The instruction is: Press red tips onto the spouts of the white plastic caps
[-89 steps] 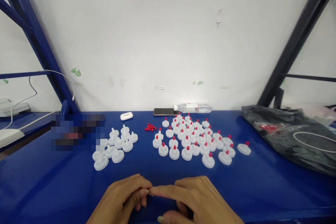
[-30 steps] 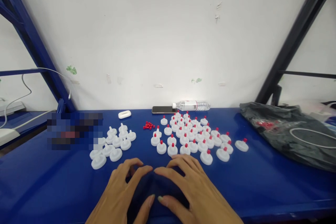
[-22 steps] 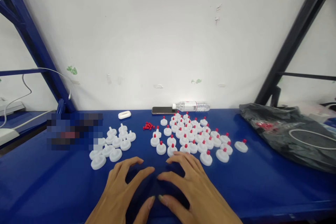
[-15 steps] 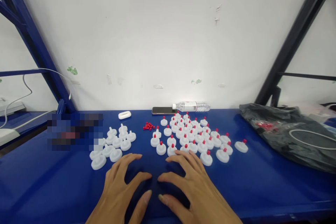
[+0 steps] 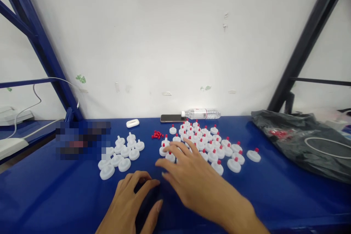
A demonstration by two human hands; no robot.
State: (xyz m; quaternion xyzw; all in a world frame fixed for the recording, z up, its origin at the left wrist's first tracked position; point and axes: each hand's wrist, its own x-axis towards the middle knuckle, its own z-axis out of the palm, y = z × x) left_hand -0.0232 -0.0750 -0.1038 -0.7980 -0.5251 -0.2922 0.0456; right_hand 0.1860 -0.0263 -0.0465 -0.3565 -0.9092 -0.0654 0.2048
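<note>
My left hand (image 5: 131, 197) is low over the blue table, fingers curved and apart, holding nothing. Just beyond it sits a cluster of white round caps with bare spouts (image 5: 124, 164). My right hand (image 5: 189, 175) reaches forward with its fingers spread and nothing seen in them. It covers part of a larger group of white caps with red tips (image 5: 217, 168); whether it touches any of them I cannot tell. Between the two groups, farther back, lies a small pile of red tips (image 5: 157, 135).
Along the wall lie a phone (image 5: 172, 118), a clear plastic bottle (image 5: 203, 113) on its side and a white oval case (image 5: 132, 123). A dark plastic bag (image 5: 301, 153) covers the right side. Blue and dark frame posts (image 5: 298, 44) stand at both sides.
My right hand has moved forward over the near red-tipped caps, its thumb drawn toward the fingers. My left hand has stayed low, fingers slightly more curled. The view has shifted a little.
</note>
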